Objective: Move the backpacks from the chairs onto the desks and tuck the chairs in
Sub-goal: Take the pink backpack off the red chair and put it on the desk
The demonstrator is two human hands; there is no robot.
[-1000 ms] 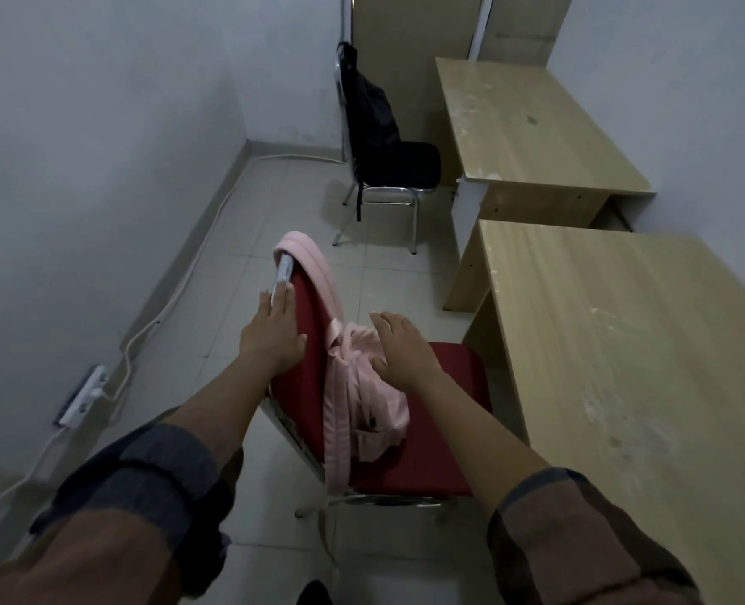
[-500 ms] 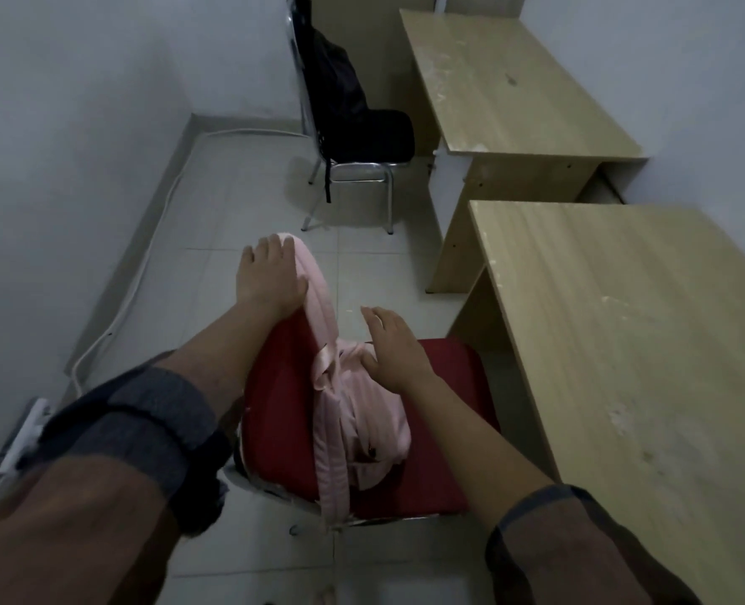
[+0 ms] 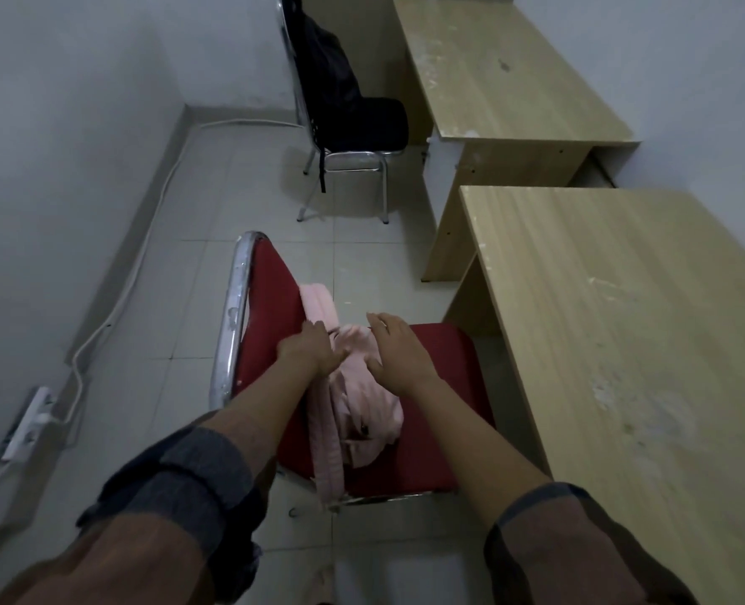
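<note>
Backpack, the pink one, lies slumped on the red chair, and the left hand has just come down off the chair back to join the right hand on it. Both rest on the fabric, fingers spread, not yet gripping. The lift to the near desk looks imminent; the black backpack waits on the far chair.

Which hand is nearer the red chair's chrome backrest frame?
Left. The left hand lies by the red chair's chrome backrest frame, on the pink backpack; the right hand is over the seat side.
</note>
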